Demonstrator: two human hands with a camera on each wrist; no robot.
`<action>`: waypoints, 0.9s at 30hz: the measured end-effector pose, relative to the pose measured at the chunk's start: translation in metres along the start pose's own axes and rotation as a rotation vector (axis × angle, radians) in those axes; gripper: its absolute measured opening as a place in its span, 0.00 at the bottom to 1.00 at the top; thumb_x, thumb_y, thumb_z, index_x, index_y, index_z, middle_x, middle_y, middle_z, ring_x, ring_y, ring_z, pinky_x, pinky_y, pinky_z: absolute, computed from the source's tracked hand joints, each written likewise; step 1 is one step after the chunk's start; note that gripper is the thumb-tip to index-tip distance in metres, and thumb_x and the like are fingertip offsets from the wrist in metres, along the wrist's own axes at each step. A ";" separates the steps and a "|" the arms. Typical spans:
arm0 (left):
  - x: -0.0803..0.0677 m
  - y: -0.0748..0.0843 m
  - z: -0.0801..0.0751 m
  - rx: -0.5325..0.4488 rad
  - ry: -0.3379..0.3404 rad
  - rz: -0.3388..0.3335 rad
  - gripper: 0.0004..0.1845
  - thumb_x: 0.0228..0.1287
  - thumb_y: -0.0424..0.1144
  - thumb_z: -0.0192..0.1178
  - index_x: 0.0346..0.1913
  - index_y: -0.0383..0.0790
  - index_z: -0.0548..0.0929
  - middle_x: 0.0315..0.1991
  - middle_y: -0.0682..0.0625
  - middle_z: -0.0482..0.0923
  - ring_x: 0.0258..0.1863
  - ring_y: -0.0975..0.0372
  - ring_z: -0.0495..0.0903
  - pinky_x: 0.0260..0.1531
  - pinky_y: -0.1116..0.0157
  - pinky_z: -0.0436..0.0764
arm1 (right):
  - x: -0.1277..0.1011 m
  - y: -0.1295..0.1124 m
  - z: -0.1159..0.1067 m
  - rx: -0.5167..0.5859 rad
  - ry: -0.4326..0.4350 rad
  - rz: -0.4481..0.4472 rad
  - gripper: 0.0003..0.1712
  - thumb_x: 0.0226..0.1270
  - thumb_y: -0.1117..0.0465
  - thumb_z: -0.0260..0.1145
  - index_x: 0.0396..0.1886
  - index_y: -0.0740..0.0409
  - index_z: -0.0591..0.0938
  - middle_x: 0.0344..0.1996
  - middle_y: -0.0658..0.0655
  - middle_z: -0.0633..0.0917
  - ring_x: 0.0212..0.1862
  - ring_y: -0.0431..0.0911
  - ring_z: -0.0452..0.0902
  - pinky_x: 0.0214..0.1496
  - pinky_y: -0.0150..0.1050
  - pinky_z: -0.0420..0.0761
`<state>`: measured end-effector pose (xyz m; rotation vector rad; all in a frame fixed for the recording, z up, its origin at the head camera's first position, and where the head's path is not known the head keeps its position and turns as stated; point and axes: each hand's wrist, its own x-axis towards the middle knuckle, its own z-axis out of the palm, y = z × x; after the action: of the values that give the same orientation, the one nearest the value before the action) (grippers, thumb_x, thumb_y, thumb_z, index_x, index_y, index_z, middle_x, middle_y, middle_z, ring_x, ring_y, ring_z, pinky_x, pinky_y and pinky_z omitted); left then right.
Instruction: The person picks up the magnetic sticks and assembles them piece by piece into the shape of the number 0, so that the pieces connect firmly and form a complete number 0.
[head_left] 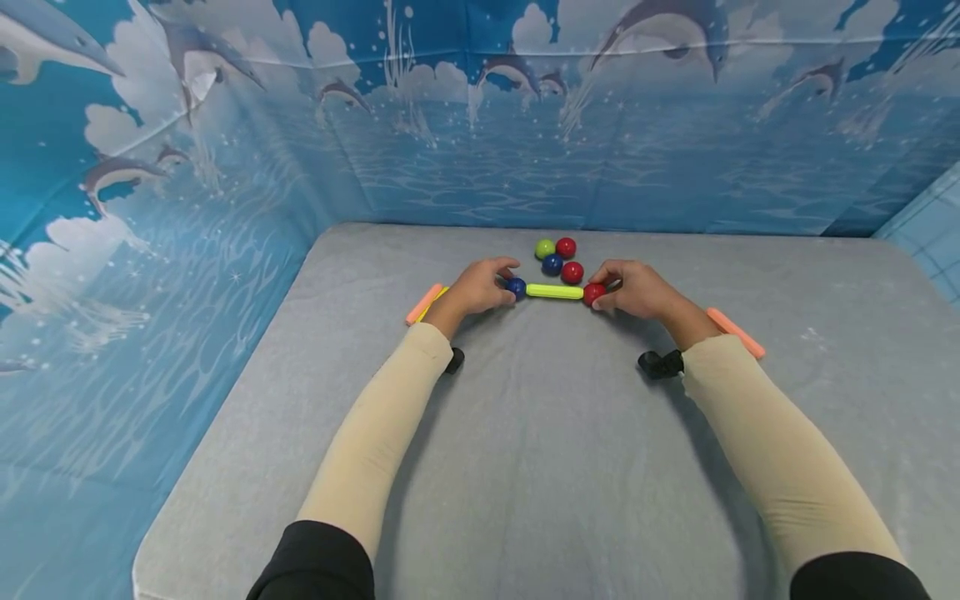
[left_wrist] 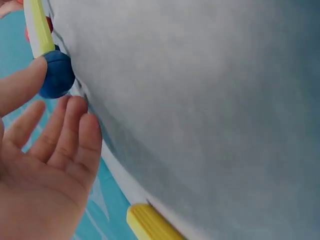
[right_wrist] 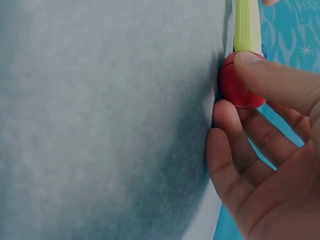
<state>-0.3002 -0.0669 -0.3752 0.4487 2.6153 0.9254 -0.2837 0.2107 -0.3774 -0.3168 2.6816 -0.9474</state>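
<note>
The left hand [head_left: 476,289] pinches a blue ball [head_left: 515,287] between thumb and fingers [left_wrist: 75,132] at one end of a yellow-green stick [head_left: 554,291], while the right hand [head_left: 637,289] pinches a red ball [head_left: 594,292] at the other end; both hands are closed on their balls, and the stick lies flat on the grey table [head_left: 525,467] between them, near the far middle. The balls look to sit only against the stick's tips, so the likeliest slip is a ball rolling off if either hand pushes at an angle or lets go unevenly; the stick could also swing sideways and knock into the loose balls just behind it, and those would roll freely on the smooth cloth. Counted: six balls in all, two on the stick and four loose behind it, namely one green ball [head_left: 544,248], one red ball at the back [head_left: 566,247], one dark blue ball [head_left: 552,265] and one more red ball [head_left: 572,272]. Sticks: the yellow-green one, an orange stick [head_left: 423,303] with a yellow stick [left_wrist: 150,223] beside it by the left wrist, and another orange stick [head_left: 736,332] by the right wrist, so four that show.
</note>
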 end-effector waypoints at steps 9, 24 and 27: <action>-0.034 -0.011 -0.031 0.114 0.053 0.035 0.24 0.74 0.39 0.54 0.71 0.44 0.71 0.68 0.46 0.73 0.63 0.52 0.75 0.60 0.54 0.76 | 0.000 0.000 0.001 -0.013 -0.005 -0.010 0.16 0.66 0.64 0.69 0.52 0.61 0.79 0.57 0.68 0.79 0.57 0.59 0.74 0.45 0.43 0.79; -0.079 -0.070 -0.070 0.182 0.141 -0.139 0.17 0.73 0.39 0.52 0.59 0.39 0.81 0.61 0.42 0.77 0.56 0.49 0.76 0.55 0.52 0.78 | 0.000 -0.002 -0.002 0.017 -0.024 0.017 0.17 0.66 0.62 0.69 0.52 0.60 0.78 0.58 0.68 0.78 0.57 0.58 0.73 0.47 0.44 0.78; -0.077 -0.077 -0.069 0.157 0.137 -0.141 0.17 0.74 0.39 0.52 0.59 0.38 0.81 0.62 0.40 0.77 0.59 0.48 0.75 0.57 0.51 0.77 | 0.000 -0.002 -0.001 0.024 -0.029 0.021 0.17 0.67 0.62 0.68 0.52 0.59 0.78 0.58 0.67 0.78 0.57 0.58 0.72 0.46 0.44 0.77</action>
<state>-0.2729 -0.1918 -0.3585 0.2417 2.8148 0.7331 -0.2842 0.2101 -0.3753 -0.2943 2.6403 -0.9602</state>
